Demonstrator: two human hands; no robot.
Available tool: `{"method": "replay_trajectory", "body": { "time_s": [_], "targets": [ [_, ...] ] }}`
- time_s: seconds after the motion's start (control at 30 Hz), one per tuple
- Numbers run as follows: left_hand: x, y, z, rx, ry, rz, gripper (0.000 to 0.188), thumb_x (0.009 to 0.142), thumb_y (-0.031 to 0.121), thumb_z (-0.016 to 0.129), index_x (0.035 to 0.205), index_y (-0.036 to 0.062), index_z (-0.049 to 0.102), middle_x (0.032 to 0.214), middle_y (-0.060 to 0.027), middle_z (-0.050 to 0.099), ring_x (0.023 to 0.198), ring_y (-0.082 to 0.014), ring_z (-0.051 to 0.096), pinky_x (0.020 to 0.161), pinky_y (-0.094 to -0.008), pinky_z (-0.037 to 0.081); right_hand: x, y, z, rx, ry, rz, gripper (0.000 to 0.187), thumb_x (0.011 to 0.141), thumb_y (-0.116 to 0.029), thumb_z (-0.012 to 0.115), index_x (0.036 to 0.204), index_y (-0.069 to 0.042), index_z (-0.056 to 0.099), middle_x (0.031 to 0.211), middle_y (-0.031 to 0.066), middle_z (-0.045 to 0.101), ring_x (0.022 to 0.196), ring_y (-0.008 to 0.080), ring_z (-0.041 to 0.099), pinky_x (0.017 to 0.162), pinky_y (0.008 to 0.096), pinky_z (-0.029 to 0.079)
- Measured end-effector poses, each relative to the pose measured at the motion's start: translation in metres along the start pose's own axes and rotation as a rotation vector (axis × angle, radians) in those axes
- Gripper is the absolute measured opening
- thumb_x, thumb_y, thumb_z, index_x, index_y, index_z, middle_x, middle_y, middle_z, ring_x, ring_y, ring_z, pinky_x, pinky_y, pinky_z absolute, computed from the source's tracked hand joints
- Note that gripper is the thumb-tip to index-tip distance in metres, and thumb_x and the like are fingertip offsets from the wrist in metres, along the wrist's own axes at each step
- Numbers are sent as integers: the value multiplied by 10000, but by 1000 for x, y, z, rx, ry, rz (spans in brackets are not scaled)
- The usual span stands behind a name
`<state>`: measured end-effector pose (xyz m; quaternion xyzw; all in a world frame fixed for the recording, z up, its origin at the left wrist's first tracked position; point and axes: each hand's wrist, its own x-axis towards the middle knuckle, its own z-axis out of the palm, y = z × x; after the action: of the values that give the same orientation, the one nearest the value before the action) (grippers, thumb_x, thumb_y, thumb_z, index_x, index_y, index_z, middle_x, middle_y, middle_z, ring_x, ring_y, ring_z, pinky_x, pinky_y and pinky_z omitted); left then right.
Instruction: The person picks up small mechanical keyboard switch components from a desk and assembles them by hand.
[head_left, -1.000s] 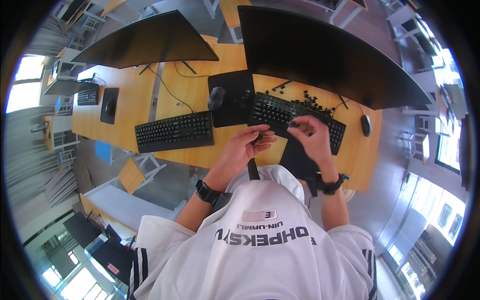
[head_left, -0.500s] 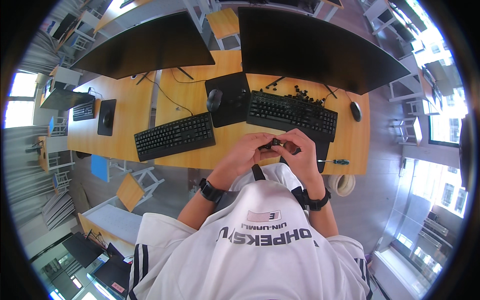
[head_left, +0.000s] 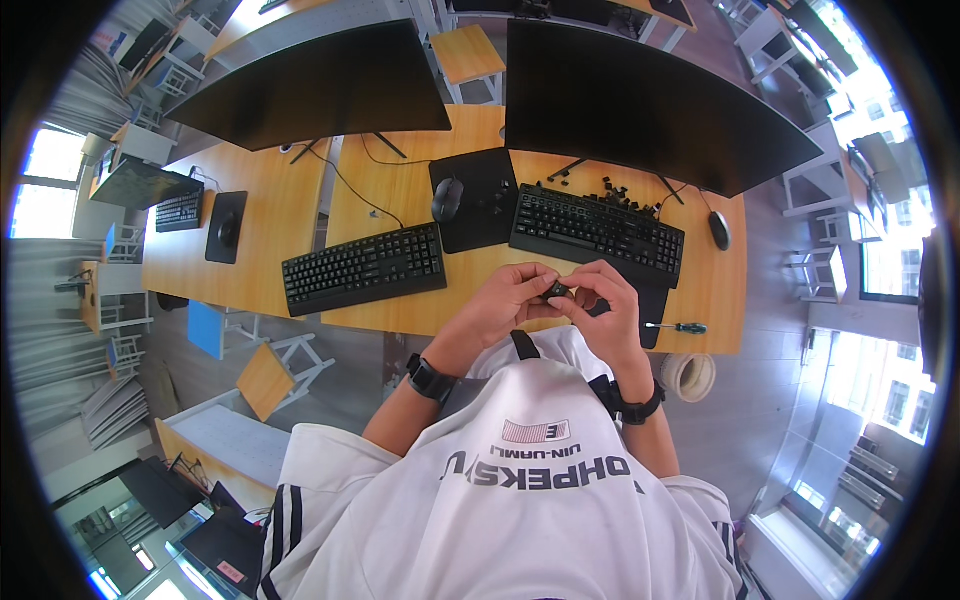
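In front of my chest, above the desk's near edge, both hands meet on a small black piece [head_left: 557, 290] that looks like a keycap. My left hand [head_left: 510, 300] pinches it from the left with thumb and forefinger. My right hand [head_left: 610, 305] closes on it from the right, its other fingers curled. Part of the piece is hidden by the fingertips. Just beyond my hands lies a black keyboard [head_left: 590, 232] with a wrist rest. Several loose black keycaps [head_left: 618, 192] are scattered along its far edge.
Two monitors [head_left: 640, 110] stand at the back. A second keyboard [head_left: 365, 268] lies left, near a mouse [head_left: 447, 200] on a black mat [head_left: 480, 228]. To the right are another mouse [head_left: 720, 230] and a screwdriver [head_left: 690, 328]. A pale round bin [head_left: 690, 380] is beside the desk.
The whole view has shifted slightly. Between my fingertips the black piece has turned, and the grip of both hands on it has changed a little.
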<state>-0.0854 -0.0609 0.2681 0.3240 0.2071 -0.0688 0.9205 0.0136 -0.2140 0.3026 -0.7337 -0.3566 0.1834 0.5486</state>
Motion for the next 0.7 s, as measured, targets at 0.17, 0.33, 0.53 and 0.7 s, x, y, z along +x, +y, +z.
{"method": "replay_trajectory", "body": {
  "time_s": [0.17,0.33,0.53,0.7],
  "targets": [
    [0,-1,0,35,8,-2,279,1026,206,518,1120,-47,586,1056,-106,637,937,-165,651,880,-300,553,-1,0,2,1,33,-24,204,729,-8,806,908,-2,708,878,45,637,639,101,544,577,230,449],
    [1,-1,-1,27,-15,-31,270,1023,216,526,1123,-27,588,1028,-97,637,902,-157,646,833,-288,550,-3,3,2,9,50,22,183,754,-14,793,915,6,709,880,43,641,643,91,544,574,224,444],
    [8,-7,-7,-4,-15,7,206,987,180,598,1060,-12,598,942,-97,660,853,-184,675,809,-295,569,-3,7,1,3,41,51,182,782,-26,774,950,1,709,898,38,649,650,87,556,578,218,441],
    [11,-10,-8,-9,61,21,177,956,153,644,1019,-11,628,941,-88,664,845,-172,674,808,-285,567,-3,11,0,12,26,95,212,779,-23,769,982,-17,707,913,41,652,656,91,571,579,214,444]
  ]
}}
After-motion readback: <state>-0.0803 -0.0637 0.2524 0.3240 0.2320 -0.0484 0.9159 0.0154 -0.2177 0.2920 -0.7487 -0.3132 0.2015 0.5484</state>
